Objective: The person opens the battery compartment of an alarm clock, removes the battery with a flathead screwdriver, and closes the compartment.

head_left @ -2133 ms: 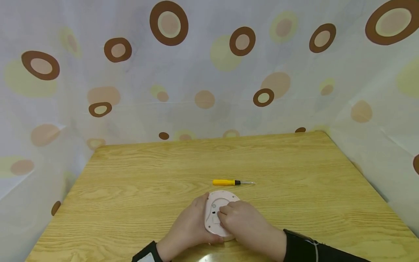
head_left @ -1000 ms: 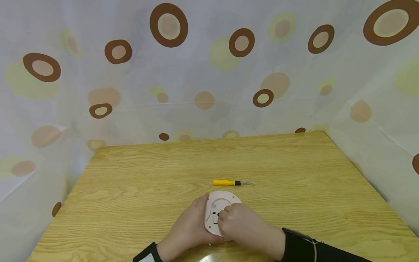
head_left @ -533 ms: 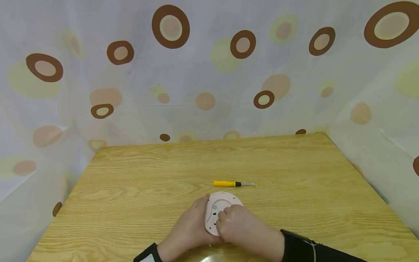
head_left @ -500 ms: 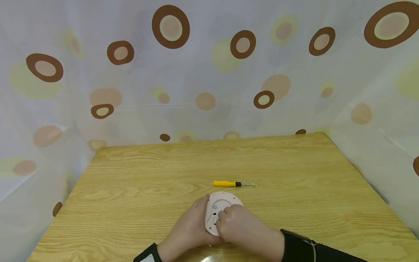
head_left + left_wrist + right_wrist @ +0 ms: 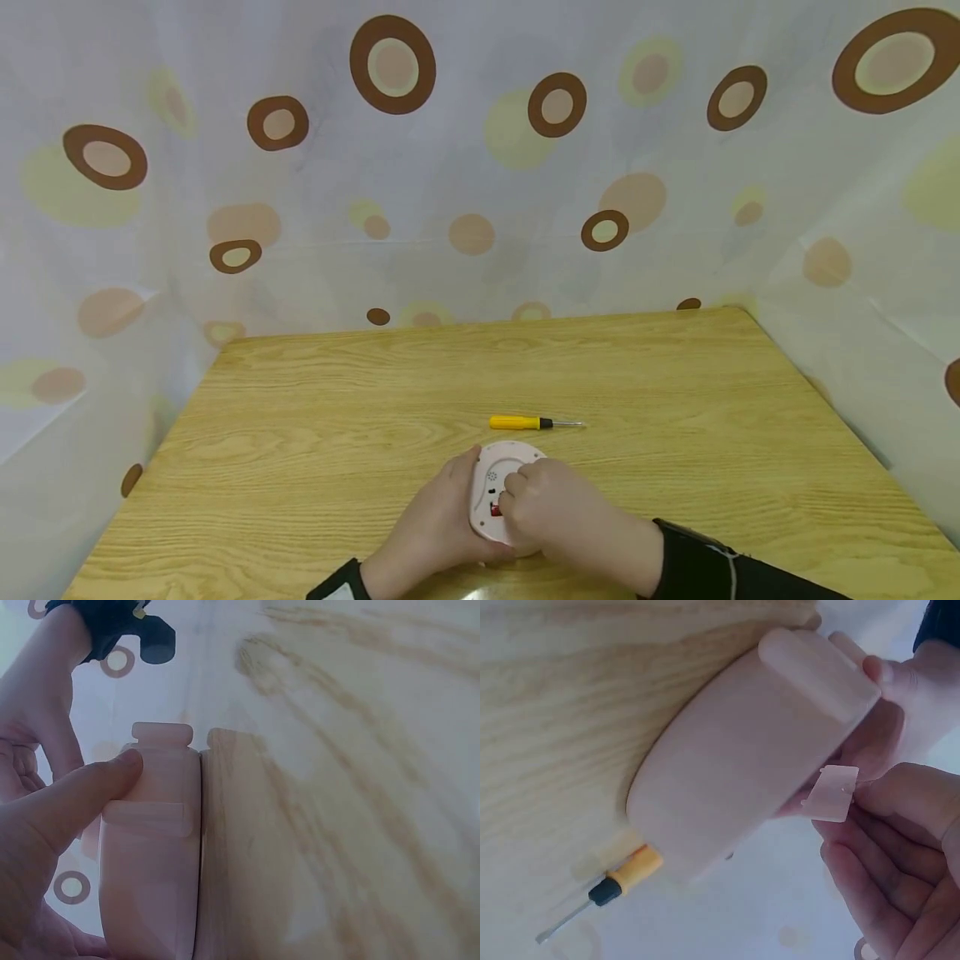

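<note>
A pale pink rounded electronic device [image 5: 509, 452] rests on the table with its screwed back up. Small speaker holes and a black switch show there. My left hand [image 5: 444, 515] grips its left side, the thumb [image 5: 120, 774] lying along the near edge. Over the back is my right hand [image 5: 558, 510], pinching a small pink battery cover [image 5: 832, 793] between thumb and fingers; the right wrist view shows the cover lifted off. Something red [image 5: 495, 509] shows in the uncovered battery compartment, partly hidden by the right hand.
Just beyond the device lies a screwdriver [image 5: 517, 422] with a yellow handle, its tip pointing right. The wooden table [image 5: 337, 417] reaches back to a white curtain [image 5: 450, 167] with brown and beige spots, which also stands along both sides.
My right hand has raised the battery cover away from the device, moving slightly up and right. Red now shows in the compartment. The left hand keeps its grip; the screwdriver stays in place.
</note>
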A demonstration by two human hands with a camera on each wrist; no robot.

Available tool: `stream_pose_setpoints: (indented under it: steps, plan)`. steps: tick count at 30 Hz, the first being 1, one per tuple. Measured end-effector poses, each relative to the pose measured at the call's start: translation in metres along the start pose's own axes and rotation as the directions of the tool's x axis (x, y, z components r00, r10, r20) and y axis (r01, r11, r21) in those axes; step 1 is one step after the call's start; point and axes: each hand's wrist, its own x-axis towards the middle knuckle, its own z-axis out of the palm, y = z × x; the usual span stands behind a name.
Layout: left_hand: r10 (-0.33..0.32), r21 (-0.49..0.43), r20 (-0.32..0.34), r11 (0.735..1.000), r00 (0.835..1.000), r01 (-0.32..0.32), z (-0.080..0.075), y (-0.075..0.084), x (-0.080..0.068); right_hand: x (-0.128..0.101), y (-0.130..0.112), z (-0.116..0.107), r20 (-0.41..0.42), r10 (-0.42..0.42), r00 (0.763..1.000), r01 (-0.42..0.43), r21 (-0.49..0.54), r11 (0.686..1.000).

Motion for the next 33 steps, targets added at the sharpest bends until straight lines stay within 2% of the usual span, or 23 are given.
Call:
stream_pose_setpoints:
  steps: [4,11,18,28,33]
  plan:
    - [-0.006,0.004,0.007,1.000,1.000,0.006,0.000,0.000,-0.001,0.000,0.007,-0.011,0.162,-0.003,0.987,0.004,-0.007,1.000]
    - [-0.029,-0.008,0.016,1.000,0.999,0.029,-0.001,0.003,0.000,-0.008,0.015,-0.011,0.064,0.027,0.998,-0.025,-0.039,0.999]
    - [-0.039,-0.022,0.030,0.999,0.999,0.039,-0.001,0.004,0.000,-0.017,0.019,-0.013,0.088,0.062,0.994,-0.061,-0.016,0.998]
    - [-0.025,-0.004,0.011,1.000,1.000,0.025,0.000,0.002,0.000,-0.041,0.030,-0.010,0.029,0.106,0.994,-0.106,0.002,0.994]
    - [-0.034,-0.019,0.025,0.999,0.999,0.035,0.000,0.002,0.000,-0.052,0.034,-0.010,0.098,0.142,0.985,-0.144,0.022,0.989]
